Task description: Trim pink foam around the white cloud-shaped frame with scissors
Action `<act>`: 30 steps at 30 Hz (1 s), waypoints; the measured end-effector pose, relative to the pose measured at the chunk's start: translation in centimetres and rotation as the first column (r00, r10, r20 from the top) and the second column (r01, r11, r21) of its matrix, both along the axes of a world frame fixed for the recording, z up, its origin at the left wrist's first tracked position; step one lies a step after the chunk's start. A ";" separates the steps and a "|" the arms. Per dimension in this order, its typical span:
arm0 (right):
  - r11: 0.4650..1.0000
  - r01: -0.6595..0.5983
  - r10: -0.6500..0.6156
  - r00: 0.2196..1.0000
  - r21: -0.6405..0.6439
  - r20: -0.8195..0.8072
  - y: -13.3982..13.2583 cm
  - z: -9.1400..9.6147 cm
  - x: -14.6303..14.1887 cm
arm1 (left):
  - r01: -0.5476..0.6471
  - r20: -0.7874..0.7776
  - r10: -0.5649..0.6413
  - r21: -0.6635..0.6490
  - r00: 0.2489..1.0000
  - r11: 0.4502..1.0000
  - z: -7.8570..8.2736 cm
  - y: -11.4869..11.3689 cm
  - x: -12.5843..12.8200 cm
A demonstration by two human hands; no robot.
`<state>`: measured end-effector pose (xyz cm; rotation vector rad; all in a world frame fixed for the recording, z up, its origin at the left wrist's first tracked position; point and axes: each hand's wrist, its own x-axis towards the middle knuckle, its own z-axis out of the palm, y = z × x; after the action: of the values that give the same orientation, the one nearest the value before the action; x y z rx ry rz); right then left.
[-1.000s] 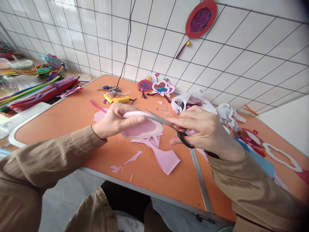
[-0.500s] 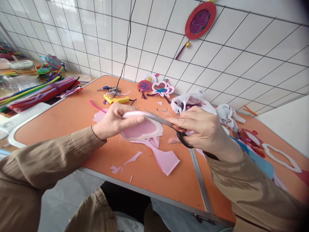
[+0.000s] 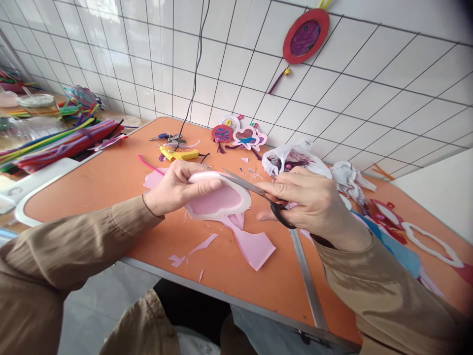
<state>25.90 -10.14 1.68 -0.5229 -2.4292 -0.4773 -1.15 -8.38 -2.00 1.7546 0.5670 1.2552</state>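
Note:
Between thumb and fingers, my left hand (image 3: 183, 187) pinches a pink felt-like piece with a white border (image 3: 218, 199), raised above the table. Black-handled scissors (image 3: 254, 188) are gripped by my right hand (image 3: 310, 202), with the blades lying along the upper edge of that piece. Whether the blades are parted is hard to make out. Below the held piece, a pink offcut (image 3: 254, 249) rests on the orange table (image 3: 148, 241), and smaller pink scraps (image 3: 203, 244) lie to its left.
A yellow glue gun (image 3: 181, 154) lies behind my left hand. Finished ornaments (image 3: 246, 137) lean near the tiled wall, beside a white plastic bag (image 3: 295, 155). Bundled pipe cleaners (image 3: 70, 145) are at left. At right lie a white cut-out frame (image 3: 430, 244) and blue sheets (image 3: 399, 246).
The bordered piece has tilted slightly, showing more of its right end. Both hands keep nearly the same place and hold.

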 end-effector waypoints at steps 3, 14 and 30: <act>1.000 0.014 -0.015 0.999 0.016 0.044 -0.2 0.3 0.1 | -0.018 -0.023 0.018 0.009 1.000 1.000 0.1 0.0 0.0; 0.996 0.033 -0.039 0.997 0.081 0.071 -0.4 0.9 -0.2 | -0.011 -0.046 0.013 0.042 0.999 0.999 0.3 0.1 -0.3; 0.995 0.048 -0.046 0.999 -0.083 0.021 -0.7 0.7 -0.1 | 0.062 -0.125 -0.047 0.117 0.991 0.991 0.7 0.5 -0.6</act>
<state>25.81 -10.88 2.40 -0.6146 -2.4683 -0.4040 -1.75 -7.91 -1.34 1.9452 0.5183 1.1706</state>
